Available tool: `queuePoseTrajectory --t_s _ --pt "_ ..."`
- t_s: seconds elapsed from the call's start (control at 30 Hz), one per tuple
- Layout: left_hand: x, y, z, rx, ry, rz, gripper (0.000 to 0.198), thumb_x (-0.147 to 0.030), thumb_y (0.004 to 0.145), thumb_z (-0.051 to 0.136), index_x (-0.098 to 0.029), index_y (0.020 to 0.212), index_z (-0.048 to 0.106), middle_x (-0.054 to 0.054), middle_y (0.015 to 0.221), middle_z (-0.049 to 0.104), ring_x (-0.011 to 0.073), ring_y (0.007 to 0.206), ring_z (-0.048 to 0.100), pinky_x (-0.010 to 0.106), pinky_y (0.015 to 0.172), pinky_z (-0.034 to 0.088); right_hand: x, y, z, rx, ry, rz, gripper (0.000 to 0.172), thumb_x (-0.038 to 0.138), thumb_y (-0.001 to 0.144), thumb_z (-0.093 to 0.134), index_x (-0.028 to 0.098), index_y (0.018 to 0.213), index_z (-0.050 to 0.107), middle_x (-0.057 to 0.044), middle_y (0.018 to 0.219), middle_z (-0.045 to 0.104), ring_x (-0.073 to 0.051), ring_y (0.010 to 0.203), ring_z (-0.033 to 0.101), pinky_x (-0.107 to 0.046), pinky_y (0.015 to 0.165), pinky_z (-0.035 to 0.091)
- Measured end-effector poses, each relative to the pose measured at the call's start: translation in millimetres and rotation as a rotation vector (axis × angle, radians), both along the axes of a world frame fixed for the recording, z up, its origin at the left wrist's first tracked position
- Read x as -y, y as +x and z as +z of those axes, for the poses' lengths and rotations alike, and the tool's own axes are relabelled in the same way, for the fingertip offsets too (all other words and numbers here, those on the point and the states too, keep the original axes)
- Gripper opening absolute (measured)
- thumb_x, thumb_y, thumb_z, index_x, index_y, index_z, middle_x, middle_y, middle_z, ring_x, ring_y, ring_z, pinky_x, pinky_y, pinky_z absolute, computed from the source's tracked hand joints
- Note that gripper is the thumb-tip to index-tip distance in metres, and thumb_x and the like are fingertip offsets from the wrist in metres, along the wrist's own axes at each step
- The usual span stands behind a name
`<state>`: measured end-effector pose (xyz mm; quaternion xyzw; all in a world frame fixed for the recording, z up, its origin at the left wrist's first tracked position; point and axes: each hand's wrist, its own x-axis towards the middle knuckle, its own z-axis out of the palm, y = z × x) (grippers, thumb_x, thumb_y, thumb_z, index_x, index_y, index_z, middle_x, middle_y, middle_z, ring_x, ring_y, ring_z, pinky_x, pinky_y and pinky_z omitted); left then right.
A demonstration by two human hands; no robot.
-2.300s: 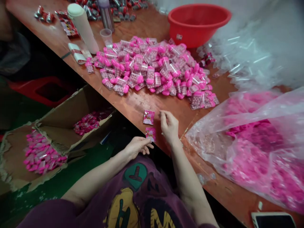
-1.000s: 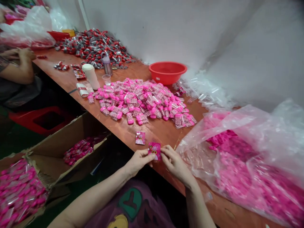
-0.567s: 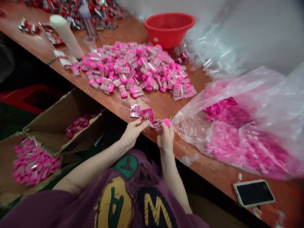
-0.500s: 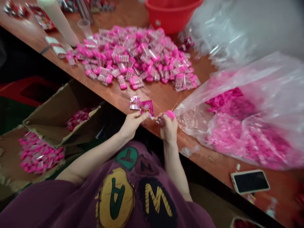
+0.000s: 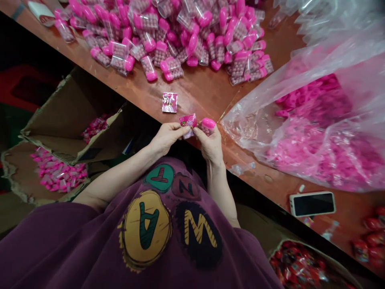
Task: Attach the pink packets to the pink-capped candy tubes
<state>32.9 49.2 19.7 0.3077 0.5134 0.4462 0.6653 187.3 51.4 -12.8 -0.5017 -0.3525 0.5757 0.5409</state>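
Observation:
My left hand [image 5: 169, 136] pinches a pink printed sticker-like wrapper [image 5: 188, 120] at the table's front edge. My right hand [image 5: 211, 143] is closed round a small clear bottle with a pink cap [image 5: 208, 123], its thumb and finger meeting the wrapper too. Just beyond my left hand, a shiny pink square packet [image 5: 170, 102] lies flat on the table. A large heap of clear bottles with pink caps [image 5: 148, 66], filled with small pale pink balls, covers the table farther back.
To the right lies a clear plastic bag [image 5: 251, 130] of pink pieces. A phone [image 5: 313, 204] rests near the front edge. Cardboard boxes [image 5: 72, 112] with pink items stand below on the left; a box of red items [image 5: 297, 265] is at lower right.
My view has dipped closer to the table, so the heap sits higher. My hands have come together at the wrapper, which has moved away from the square packet.

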Motion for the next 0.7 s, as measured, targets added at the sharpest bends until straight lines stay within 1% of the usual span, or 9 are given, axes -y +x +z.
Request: queuePoseTrajectory --t_s 0.07,0.2,0.3,0.4,0.5,0.6,0.63,0.7 --pt "-1 1 -3.7 0.018 -0.009 0.018 0.023 -0.034 0.072 0.09 -0.014 0.067 0.078 0.003 0.065 0.068 0.0088 0.06 0.051 0.025 0.06 0.036 1 0 -1.7 -0.015 -0.004 0.007 0.045 0.044 0.067 0.095 0.026 0.097 0.066 0.007 0.083 0.064 -0.009 0.071 0.057 -0.027 0.073 0.054" --pt "-2 7 -9.8 0.067 -0.043 0.075 0.026 -0.032 0.069 0.092 -0.013 0.061 0.075 0.002 0.06 0.066 0.008 0.057 0.052 0.024 0.058 0.036 4 -8 -7.9 -0.067 -0.009 -0.053 0.044 0.043 0.07 0.094 0.025 0.097 0.064 0.007 0.082 0.06 -0.008 0.069 0.054 -0.026 0.072 0.053" --pt "-3 10 -9.9 0.044 -0.063 0.106 0.034 -0.035 0.068 0.094 -0.014 0.055 0.07 0.001 0.054 0.063 0.0074 0.053 0.05 0.024 0.056 0.036 6 -17 -12.8 -0.095 -0.002 -0.086 0.042 0.043 0.073 0.091 0.026 0.096 0.061 0.007 0.082 0.058 -0.009 0.07 0.056 -0.026 0.072 0.054" --pt "-5 10 -7.4 0.028 -0.084 0.131 0.042 -0.036 0.067 0.096 -0.015 0.05 0.065 0.001 0.05 0.059 0.0069 0.049 0.049 0.024 0.053 0.036 7 -22 -14.3 -0.079 0.006 -0.081 0.039 0.045 0.079 0.087 0.026 0.098 0.06 0.006 0.083 0.059 -0.01 0.071 0.058 -0.027 0.071 0.055" --pt "-6 8 -4.7 0.096 -0.098 0.095 0.038 -0.036 0.075 0.093 -0.014 0.057 0.068 0.002 0.055 0.064 0.0075 0.051 0.053 0.023 0.054 0.038 6 -20 -13.1 -0.035 0.015 -0.058 0.039 0.047 0.08 0.087 0.027 0.099 0.06 0.006 0.084 0.06 -0.01 0.071 0.058 -0.027 0.07 0.056" --pt "-6 4 -2.2 0.162 -0.134 0.037 0.031 -0.035 0.084 0.086 -0.013 0.067 0.073 0.004 0.063 0.068 0.0091 0.057 0.058 0.023 0.056 0.042 2 -15 -11.0 0.007 0.035 -0.02 0.041 0.049 0.078 0.089 0.027 0.097 0.06 0.007 0.084 0.06 -0.008 0.071 0.058 -0.026 0.071 0.055" --pt "-5 3 -1.4 0.167 -0.142 0.032 0.029 -0.034 0.085 0.085 -0.013 0.068 0.073 0.005 0.064 0.069 0.0094 0.058 0.059 0.023 0.057 0.042 1 -13 -9.8 0.007 0.029 0.01 0.043 0.05 0.077 0.089 0.027 0.098 0.06 0.007 0.084 0.059 -0.008 0.07 0.058 -0.025 0.069 0.055" --pt "-4 2 -0.2 0.158 -0.143 0.054 0.03 -0.031 0.084 0.085 -0.013 0.066 0.071 0.004 0.062 0.067 0.0091 0.058 0.058 0.023 0.056 0.041 -3 -11 -5.7 -0.015 0.001 0.066 0.048 0.053 0.075 0.09 0.028 0.101 0.058 0.008 0.081 0.058 -0.008 0.064 0.056 -0.025 0.062 0.052"
